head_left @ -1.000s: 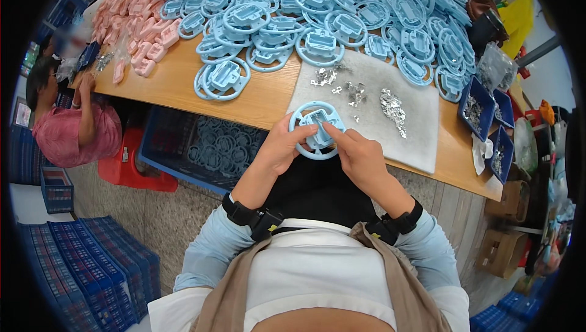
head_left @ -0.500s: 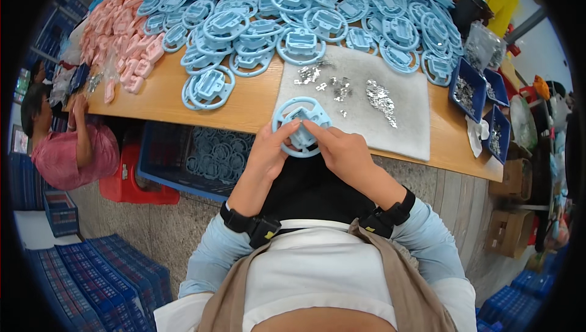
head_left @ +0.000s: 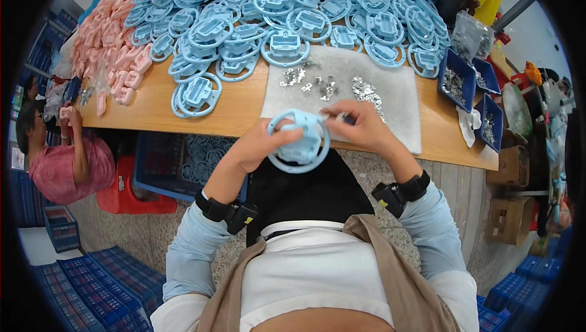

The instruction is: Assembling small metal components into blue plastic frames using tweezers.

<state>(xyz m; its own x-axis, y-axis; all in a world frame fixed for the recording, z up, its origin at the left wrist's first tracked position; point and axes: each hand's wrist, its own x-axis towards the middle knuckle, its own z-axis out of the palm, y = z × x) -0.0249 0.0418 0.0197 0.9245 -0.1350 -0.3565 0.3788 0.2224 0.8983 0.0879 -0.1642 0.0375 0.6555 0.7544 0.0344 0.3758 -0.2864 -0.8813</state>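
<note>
A light-blue plastic part shaped like a toy steering wheel (head_left: 300,160) is held up just off the near table edge. My left hand (head_left: 259,147) grips its left side, the thumb lying across the face. Close by the wheel's right rim is my right hand (head_left: 360,125), its fingers curled together in a pinch; whatever they hold, if anything, is too small to make out. Behind the hands lies a pale grey mat (head_left: 400,103) with small shiny metal pieces (head_left: 366,92) in loose heaps.
Blue wheel parts (head_left: 284,45) pile high across the table's back, pink plastic parts (head_left: 113,57) at the left. Small blue bins (head_left: 458,81) of metal bits line the right edge. A blue crate (head_left: 155,170) and red stool (head_left: 131,188) stand below; a co-worker (head_left: 70,161) sits left.
Both thumbs were on the wheel part; now my right hand has drawn off to the right, and the left holds the part alone, turned to a different angle. The co-worker's hands have risen slightly.
</note>
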